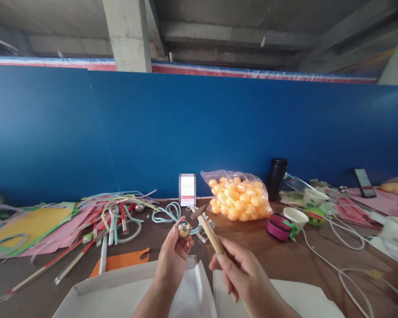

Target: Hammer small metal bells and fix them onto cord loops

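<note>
Between the thumb and fingers of my left hand (172, 251) is a shiny metal ball (184, 229), held above the far edge of a white open box (119, 289). My right hand (237, 269) is wrapped round the wooden handle of a hammer (212, 234). The dark hammer head points up and to the left, near the ball but apart from it in the picture. Behind the hammer head a coil of light blue cord (167, 213) lies on the table, partly hidden by my left hand.
A clear bag of orange balls (239, 198) lies at the back, beside a black bottle (277, 179). Paper cups (295, 217), a magenta pouch (279, 227) and white cables (338, 269) are on the right. Coloured paper (29, 225) and tangled strips (116, 216) cover the left. A blue partition (199, 123) stands behind.
</note>
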Demonstrator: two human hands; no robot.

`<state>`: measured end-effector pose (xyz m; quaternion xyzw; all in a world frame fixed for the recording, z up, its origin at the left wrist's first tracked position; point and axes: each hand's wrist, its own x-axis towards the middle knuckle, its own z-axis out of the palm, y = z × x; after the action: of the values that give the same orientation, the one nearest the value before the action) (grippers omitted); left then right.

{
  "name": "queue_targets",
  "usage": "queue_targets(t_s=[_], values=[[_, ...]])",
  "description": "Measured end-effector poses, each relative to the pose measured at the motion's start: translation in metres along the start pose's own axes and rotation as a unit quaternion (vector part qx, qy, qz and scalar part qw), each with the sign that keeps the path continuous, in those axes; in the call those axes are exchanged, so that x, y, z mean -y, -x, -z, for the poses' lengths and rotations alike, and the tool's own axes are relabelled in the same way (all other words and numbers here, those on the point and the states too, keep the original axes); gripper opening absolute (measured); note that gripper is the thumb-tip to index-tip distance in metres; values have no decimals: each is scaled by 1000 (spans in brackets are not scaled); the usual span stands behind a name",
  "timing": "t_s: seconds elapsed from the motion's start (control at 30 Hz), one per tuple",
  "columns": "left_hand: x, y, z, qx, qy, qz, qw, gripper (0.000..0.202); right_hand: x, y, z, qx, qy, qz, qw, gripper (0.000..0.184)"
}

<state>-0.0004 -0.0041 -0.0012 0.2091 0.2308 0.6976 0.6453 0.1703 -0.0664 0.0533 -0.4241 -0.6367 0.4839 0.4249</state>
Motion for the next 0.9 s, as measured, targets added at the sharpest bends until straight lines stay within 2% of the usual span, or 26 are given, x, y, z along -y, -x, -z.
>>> queue_targets(t_s=[0.1, 0.3, 0.5, 0.9], values=[[-2, 1, -1, 10, 14, 16, 1000, 39, 3, 1, -1, -1, -4, 1, 1000, 49], [-5, 2, -1, 13, 47, 34, 998, 29, 4, 3, -3, 36, 20, -1, 999, 53], [-4, 0, 1, 0, 52, 40, 998, 15, 7, 4, -5, 58, 44, 31, 997, 50], [-1, -1, 0, -31, 41, 25, 998, 13, 1, 4, -10, 44, 58, 28, 997, 45]])
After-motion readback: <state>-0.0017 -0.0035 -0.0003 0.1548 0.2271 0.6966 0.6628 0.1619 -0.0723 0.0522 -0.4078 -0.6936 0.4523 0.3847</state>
